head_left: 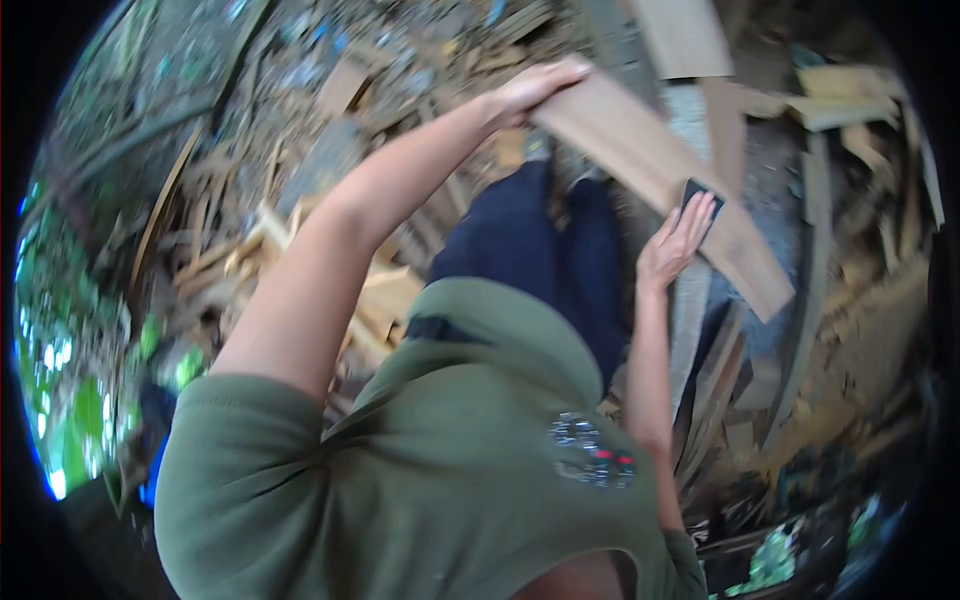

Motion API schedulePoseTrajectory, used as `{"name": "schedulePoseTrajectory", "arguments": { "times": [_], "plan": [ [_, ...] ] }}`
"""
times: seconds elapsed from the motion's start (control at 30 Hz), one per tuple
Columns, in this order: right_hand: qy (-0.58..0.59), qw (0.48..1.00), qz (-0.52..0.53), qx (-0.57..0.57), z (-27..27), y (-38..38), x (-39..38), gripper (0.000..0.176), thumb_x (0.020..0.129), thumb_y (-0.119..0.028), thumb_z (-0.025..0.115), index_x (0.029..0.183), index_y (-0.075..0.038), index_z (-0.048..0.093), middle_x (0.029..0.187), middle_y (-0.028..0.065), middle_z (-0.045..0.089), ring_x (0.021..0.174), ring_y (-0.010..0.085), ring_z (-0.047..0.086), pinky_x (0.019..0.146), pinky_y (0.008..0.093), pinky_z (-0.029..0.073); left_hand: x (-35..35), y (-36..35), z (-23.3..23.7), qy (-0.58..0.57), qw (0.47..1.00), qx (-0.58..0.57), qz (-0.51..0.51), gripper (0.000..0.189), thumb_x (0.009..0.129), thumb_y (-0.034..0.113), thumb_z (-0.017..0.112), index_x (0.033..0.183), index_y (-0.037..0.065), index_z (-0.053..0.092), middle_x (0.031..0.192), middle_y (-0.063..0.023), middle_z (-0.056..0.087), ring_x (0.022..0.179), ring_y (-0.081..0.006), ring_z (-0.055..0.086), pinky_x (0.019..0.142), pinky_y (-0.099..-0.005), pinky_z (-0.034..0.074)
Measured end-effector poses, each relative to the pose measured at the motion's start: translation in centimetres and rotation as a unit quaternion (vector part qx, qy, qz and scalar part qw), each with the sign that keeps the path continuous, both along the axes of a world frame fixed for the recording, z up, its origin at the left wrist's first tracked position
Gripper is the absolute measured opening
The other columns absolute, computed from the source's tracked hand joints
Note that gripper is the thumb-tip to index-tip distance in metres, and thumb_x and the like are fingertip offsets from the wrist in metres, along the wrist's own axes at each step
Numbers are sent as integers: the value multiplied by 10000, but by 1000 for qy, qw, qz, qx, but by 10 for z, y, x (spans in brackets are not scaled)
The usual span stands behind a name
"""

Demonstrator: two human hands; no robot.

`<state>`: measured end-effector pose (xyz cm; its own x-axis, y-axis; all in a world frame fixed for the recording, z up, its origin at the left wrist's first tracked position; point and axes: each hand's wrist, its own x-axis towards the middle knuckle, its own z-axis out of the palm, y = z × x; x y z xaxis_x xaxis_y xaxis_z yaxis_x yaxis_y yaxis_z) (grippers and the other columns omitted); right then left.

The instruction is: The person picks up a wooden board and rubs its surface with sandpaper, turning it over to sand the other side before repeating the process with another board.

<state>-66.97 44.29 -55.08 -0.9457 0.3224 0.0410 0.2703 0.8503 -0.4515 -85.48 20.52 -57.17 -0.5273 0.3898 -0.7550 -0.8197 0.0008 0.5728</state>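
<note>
A long flat wooden board (640, 150) slants across the upper right, in front of the dark-trousered legs. My left hand (540, 92) is closed around its upper-left end, with the thumb side over the edge. Lower along the board, my right hand (678, 240) holds a small dark pad (703, 202) against the board's face, its fingers straight and side by side over the pad. Part of the pad is covered by the fingers.
Wood scraps (385, 300) and chips lie on the ground to the left. Another wide board (682, 38) stands at the top right, beside a long grey beam (690, 330). Curved offcuts (845, 110) are at the far right, and green plants (85, 410) at the far left.
</note>
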Motion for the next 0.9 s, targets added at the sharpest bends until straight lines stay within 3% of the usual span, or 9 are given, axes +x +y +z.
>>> {"name": "schedulePoseTrajectory", "arguments": {
  "times": [0.1, 0.17, 0.3, 0.43, 0.53, 0.57, 0.7, 0.77, 0.9],
  "plan": [
    [-14, 992, 122, -19, 7, 15, 2, 437, 945, -90, 495, 1362, 33, 447, 1451, 192, 400, 1368, 331, 350, 1136, 431, 253, 2, 0, -2, 64, 995, -57, -50, 561, 906, 487, 588, 1247, 44, 549, 1184, -69, 590, 1039, -128, 574, 913, -281, 457],
    [-13, 992, 121, -22, 11, 50, 25, 415, 953, -93, 491, 1347, 34, 468, 1432, 200, 425, 1358, 327, 367, 1133, 422, 263, 4, 0, -1, 70, 994, -72, -49, 563, 908, 491, 582, 1266, 57, 546, 1187, -69, 592, 1037, -134, 579, 915, -283, 457],
    [-78, 995, -68, 15, 7, 142, 90, 431, 1001, -157, 413, 1368, 70, 412, 1440, 235, 391, 1359, 356, 348, 1138, 407, 253, 9, 5, 10, 82, 993, -83, -16, 578, 906, 484, 586, 1273, 40, 538, 1186, -92, 599, 1046, -152, 595, 937, -295, 458],
    [-60, 972, -225, -8, -6, 143, 73, 444, 983, -131, 404, 1365, 93, 375, 1387, 263, 435, 1308, 355, 406, 1131, 395, 264, 9, 7, 5, 29, 997, -61, 35, 512, 906, 438, 597, 1251, 62, 552, 1157, -71, 604, 1031, -153, 597, 922, -302, 466],
    [8, 994, -79, -72, 2, 65, 26, 420, 932, -94, 455, 1311, 87, 466, 1407, 235, 431, 1349, 380, 349, 1146, 456, 226, 8, 2, -6, 23, 996, -70, 51, 509, 904, 408, 610, 1256, 44, 558, 1177, -76, 603, 1073, -164, 574, 978, -306, 416],
    [8, 1000, 29, -8, 9, 50, 12, 443, 892, -63, 487, 1313, 77, 475, 1391, 230, 451, 1340, 375, 371, 1147, 456, 228, 8, 6, 3, -6, 995, -67, 70, 499, 901, 405, 614, 1237, 38, 566, 1168, -68, 610, 1065, -161, 577, 972, -305, 420],
    [0, 987, 140, -72, 17, 46, -1, 410, 858, -6, 504, 1261, 70, 523, 1345, 215, 499, 1309, 341, 431, 1115, 439, 311, 8, -1, -1, -20, 995, -69, 69, 454, 916, 375, 593, 1230, 50, 563, 1198, -64, 607, 1091, -156, 574, 976, -295, 416],
    [24, 995, 90, -25, 9, 78, 20, 392, 889, -28, 506, 1268, 68, 524, 1363, 211, 489, 1298, 342, 442, 1116, 430, 313, 8, -7, -14, -32, 993, -78, 83, 441, 926, 374, 581, 1240, 65, 558, 1212, -54, 602, 1107, -152, 566, 981, -294, 410],
    [5, 960, -262, 99, -20, 153, 89, 371, 952, -69, 469, 1291, 76, 505, 1406, 232, 439, 1328, 364, 392, 1132, 432, 277, 5, -12, -13, -48, 993, -65, 82, 447, 922, 382, 595, 1241, 71, 554, 1196, -52, 605, 1090, -149, 563, 972, -291, 409]
  ]
}}
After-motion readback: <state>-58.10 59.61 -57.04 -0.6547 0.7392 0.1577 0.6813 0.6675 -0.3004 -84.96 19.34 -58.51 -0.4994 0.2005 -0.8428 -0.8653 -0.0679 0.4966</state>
